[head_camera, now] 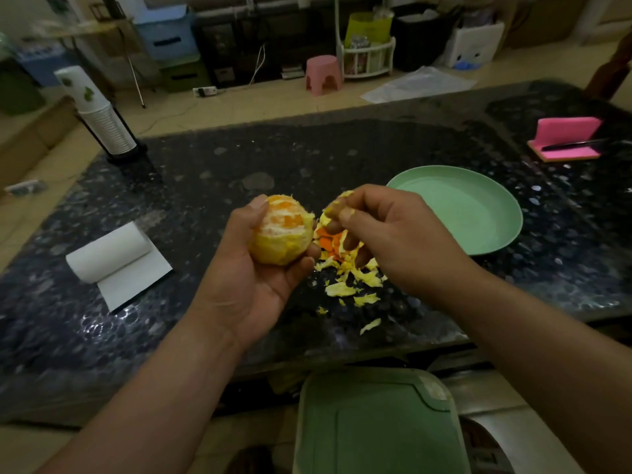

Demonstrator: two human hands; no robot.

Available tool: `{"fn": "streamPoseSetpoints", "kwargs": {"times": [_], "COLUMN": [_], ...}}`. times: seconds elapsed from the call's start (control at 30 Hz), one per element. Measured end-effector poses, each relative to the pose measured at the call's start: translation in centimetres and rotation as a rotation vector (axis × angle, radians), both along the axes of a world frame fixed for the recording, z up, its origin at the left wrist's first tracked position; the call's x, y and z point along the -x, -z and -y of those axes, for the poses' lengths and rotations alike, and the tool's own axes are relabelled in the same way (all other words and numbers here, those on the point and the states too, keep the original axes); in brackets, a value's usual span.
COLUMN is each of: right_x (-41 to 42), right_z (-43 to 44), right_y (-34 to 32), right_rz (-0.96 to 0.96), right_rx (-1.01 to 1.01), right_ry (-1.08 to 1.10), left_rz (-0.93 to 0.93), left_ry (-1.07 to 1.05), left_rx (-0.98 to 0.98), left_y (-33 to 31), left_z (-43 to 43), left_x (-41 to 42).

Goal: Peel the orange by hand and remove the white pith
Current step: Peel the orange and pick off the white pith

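Gripping the partly peeled orange (280, 234) in my left hand (249, 282), I pinch a peel strip (330, 213) with my right hand (390, 234), both just left of the green plate (461, 213).

Left hand (260, 271), right hand (393, 234): fingers curled.

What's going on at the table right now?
A person is peeling an orange by hand. The left hand grips the orange, rind largely off but pale pith over its lower half. The right hand pinches a scrap of peel beside it. More peel scraps lie on the table below; the green plate holds nothing.
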State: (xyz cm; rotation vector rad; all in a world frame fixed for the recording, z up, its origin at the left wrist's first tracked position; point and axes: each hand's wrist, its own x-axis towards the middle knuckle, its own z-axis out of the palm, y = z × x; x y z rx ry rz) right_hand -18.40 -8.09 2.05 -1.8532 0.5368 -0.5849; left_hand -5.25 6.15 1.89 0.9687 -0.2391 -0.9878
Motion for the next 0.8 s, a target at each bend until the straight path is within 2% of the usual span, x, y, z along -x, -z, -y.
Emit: {"fn": "streamPoseSetpoints", "kwargs": {"times": [0.13,0.37,0.53,0.63,0.8], "right_x": [-0.4,-0.4,-0.2,-0.5,-0.5], "right_z": [-0.9,-1.1,-1.1,-1.3,-1.0], "right_y": [0.6,0.7,0.6,0.7,0.6], "right_rz": [-0.039,-0.070,-0.088,-0.057,0.017], "right_rx": [0.100,0.228,0.291,0.226,0.038], "right_ry": [-0.055,0.018,0.057,0.060,0.019], "left_rz": [0.096,0.203,0.397,0.412,0.250], "left_ry": [-0.030,-0.084,-0.062,-0.075,-0.037], "left_rx": [-0.030,-0.091,-0.142,-0.147,-0.094], "left_y": [0.1,0.5,0.8,0.8,0.8], "left_z": [0.4,0.4,0.5,0.7,0.7], "left_x": [0.4,0.5,0.6,1.0,0.6]}}
